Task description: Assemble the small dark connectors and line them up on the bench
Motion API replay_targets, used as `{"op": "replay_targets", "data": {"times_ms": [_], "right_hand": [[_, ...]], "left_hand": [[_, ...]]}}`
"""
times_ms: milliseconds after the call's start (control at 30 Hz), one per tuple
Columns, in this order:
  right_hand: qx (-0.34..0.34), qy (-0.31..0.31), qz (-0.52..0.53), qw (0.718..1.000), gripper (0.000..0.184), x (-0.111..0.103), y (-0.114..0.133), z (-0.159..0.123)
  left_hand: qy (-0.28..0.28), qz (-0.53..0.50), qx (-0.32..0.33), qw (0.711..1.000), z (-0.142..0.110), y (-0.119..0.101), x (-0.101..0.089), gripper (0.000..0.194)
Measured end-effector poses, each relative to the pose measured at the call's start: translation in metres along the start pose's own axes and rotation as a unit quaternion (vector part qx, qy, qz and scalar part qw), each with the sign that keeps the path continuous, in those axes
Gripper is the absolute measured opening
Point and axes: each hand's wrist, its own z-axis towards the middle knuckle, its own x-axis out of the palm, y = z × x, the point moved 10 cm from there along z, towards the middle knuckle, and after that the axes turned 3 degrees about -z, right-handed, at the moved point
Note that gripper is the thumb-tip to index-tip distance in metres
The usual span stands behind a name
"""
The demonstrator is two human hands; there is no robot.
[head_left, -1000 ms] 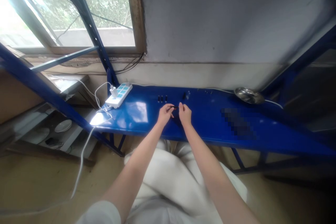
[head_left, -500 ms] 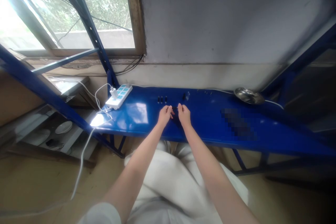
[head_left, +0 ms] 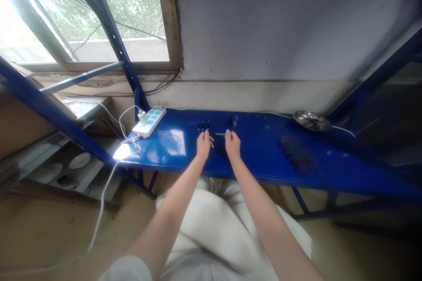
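Over the blue table (head_left: 263,158), my left hand (head_left: 203,145) is closed in a pinch on the dark end of a thin rod (head_left: 218,134). The fingers of my right hand (head_left: 232,144) pinch its pale, shiny end. The rod lies level between the hands; whether it is one piece or two joined pieces I cannot tell. Just beyond my left hand, 3 short black pieces (head_left: 203,125) with pale ends stand in a row. A small black piece (head_left: 231,121) and a clear piece (head_left: 235,120) lie beyond my right hand.
A white power strip (head_left: 150,120) with a plug and cable lies at the table's left end. At the back right is a shiny metal dish-like thing (head_left: 311,120) with a white cord. Several tiny bits (head_left: 260,117) lie near the wall. A blurred-out dark patch (head_left: 298,153) is at right.
My hands have drawn apart, the left one moving leftward. More of the thin rod shows between them, with its pale part now visible. The pieces on the table have stayed put.
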Motion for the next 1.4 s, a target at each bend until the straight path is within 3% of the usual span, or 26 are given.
{"op": "replay_targets", "data": {"times_ms": [67,200,267,400,667,1000,1400], "right_hand": [[0.011,-0.020,0.006,1.000,0.041,-0.005,-0.002,0.000],[-0.002,-0.019,0.025,0.999,0.034,-0.003,-0.003,0.002],[-0.025,0.009,0.028,0.999,0.030,0.006,-0.001,0.003],[-0.071,0.072,0.015,0.995,0.024,0.023,0.004,0.003],[-0.082,0.171,-0.006,0.982,0.021,0.047,0.002,-0.004],[-0.135,0.174,-0.029,0.975,0.028,0.045,0.018,-0.008],[-0.176,0.175,-0.049,0.967,0.023,0.046,0.024,-0.010]], "left_hand": [[-0.007,0.001,0.006,1.000,0.000,-0.001,-0.002,0.032],[0.054,0.032,0.012,0.998,0.000,0.000,0.010,0.024],[0.075,0.033,0.013,0.997,0.000,0.001,0.015,0.025],[0.065,0.009,0.020,0.998,0.002,0.001,0.013,0.026],[0.033,-0.009,0.021,0.999,0.005,0.001,0.005,0.027],[0.031,0.005,0.029,0.999,0.004,-0.001,0.005,0.025],[0.010,-0.011,0.044,0.999,0.003,-0.004,0.000,0.027]]}}
